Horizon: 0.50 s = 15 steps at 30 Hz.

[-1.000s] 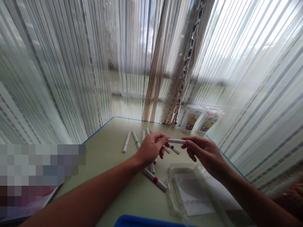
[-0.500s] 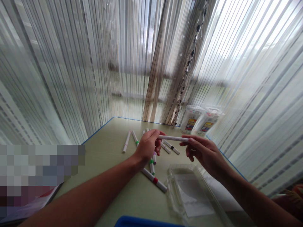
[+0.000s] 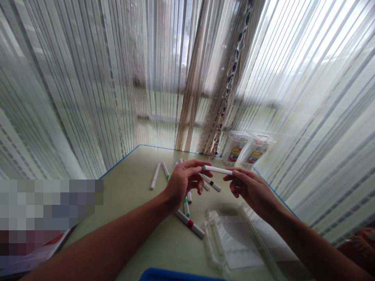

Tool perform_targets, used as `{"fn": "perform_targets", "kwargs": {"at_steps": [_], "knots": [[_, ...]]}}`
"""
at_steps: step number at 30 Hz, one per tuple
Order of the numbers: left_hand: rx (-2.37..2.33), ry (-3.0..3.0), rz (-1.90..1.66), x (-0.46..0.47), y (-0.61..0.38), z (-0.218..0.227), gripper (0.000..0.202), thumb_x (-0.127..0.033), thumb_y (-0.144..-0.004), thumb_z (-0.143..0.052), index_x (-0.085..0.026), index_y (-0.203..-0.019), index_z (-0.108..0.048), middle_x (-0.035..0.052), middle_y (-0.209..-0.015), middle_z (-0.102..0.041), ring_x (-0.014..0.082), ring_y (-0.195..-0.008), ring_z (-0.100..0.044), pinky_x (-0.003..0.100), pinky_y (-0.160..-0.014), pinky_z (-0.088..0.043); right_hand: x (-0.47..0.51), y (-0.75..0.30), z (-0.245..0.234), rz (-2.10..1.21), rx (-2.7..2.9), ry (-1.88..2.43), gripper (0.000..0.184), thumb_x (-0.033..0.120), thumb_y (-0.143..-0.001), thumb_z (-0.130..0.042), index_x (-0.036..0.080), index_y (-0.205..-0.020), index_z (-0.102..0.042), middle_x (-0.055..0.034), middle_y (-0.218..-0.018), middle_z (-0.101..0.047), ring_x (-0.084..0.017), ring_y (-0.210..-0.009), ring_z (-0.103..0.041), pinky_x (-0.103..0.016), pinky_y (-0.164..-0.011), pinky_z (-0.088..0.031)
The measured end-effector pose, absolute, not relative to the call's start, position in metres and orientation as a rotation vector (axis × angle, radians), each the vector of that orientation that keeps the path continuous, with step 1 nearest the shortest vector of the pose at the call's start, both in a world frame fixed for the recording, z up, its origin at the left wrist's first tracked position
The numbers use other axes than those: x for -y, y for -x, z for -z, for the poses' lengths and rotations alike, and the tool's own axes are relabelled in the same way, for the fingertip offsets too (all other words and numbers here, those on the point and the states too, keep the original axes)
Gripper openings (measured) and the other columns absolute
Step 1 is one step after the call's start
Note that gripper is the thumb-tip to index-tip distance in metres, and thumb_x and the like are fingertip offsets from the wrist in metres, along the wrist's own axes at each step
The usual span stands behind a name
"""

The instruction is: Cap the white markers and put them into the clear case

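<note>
A white marker [image 3: 218,169] with a green end lies almost level between my hands, above the table. My right hand [image 3: 249,185] pinches its right end between thumb and fingers. At the green end, the thumb and forefinger of my left hand [image 3: 184,181] close lightly about the tip, and its other fingers curl loosely below. Several more markers lie under and around my left hand, among them a red-banded marker [image 3: 190,224], a green-banded marker [image 3: 186,207], a black-banded marker [image 3: 212,182] and a pale pink-banded marker [image 3: 155,176]. Some are partly hidden by that hand.
A clear plastic case [image 3: 212,242] lies on the pale green table [image 3: 129,175], beneath my right forearm. Two clear marker boxes [image 3: 234,150] stand at the back right by the striped curtain [image 3: 158,97]. A blue edge [image 3: 175,274] shows at the front.
My left fingers have shifted and loosened, uncovering the marker's green end that they hid before. My right hand keeps its pinch. The view has moved slightly.
</note>
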<state>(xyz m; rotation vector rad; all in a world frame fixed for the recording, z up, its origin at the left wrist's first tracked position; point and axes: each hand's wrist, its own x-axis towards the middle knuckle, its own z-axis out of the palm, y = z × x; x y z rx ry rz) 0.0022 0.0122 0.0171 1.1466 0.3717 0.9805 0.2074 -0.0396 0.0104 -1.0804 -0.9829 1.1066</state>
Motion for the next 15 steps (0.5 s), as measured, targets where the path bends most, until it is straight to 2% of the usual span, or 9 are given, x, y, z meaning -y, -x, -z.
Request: {"fn": "perform_targets", "kwargs": {"at_steps": [4,7,10,15], "knots": [[-0.365,-1.178,-0.969,-0.006,-0.003,-0.019,0.025,-0.02,-0.079,-0.059,-0.01,-0.1,-0.067,0.0095,-0.085,-0.068,0.0062,-0.045,-0.047,0.022,-0.043,-0.042,0.038,-0.21,-0.009,-1.128,0.968,1.065,0.019,0.027,-0.078,-0.069,0.013,-0.091,-0.069,-0.0086,-0.078,-0.07,-0.011,-0.049,-0.056,-0.021,-0.041,-0.039],[-0.395,-1.207,-0.985,-0.006,-0.003,-0.018,0.025,-0.025,-0.08,-0.062,-0.01,-0.099,-0.067,0.0094,-0.085,-0.068,0.0056,-0.045,-0.047,0.021,-0.043,-0.042,0.039,-0.21,-0.01,-1.095,0.961,1.056,0.018,0.027,-0.078,-0.07,0.013,-0.09,-0.07,-0.0081,-0.077,-0.07,-0.01,-0.048,-0.055,-0.02,-0.04,-0.039],[-0.469,-1.225,-1.026,-0.01,-0.004,-0.016,0.024,-0.03,-0.08,-0.064,-0.01,-0.093,-0.066,0.0075,-0.08,-0.067,0.0052,-0.044,-0.046,0.02,-0.041,-0.041,0.04,-0.209,-0.012,-1.048,0.974,1.014,0.017,0.026,-0.076,-0.073,0.014,-0.088,-0.071,-0.0064,-0.074,-0.069,-0.008,-0.046,-0.052,-0.019,-0.04,-0.037],[-0.629,-1.192,-1.104,-0.017,-0.006,-0.011,0.017,-0.027,-0.082,-0.059,-0.011,-0.086,-0.065,0.0016,-0.069,-0.06,0.0048,-0.041,-0.045,0.019,-0.039,-0.039,0.042,-0.205,-0.013,-1.008,1.049,0.947,0.016,0.027,-0.074,-0.076,0.015,-0.085,-0.073,-0.0028,-0.066,-0.065,-0.005,-0.043,-0.047,-0.017,-0.039,-0.034]]}}
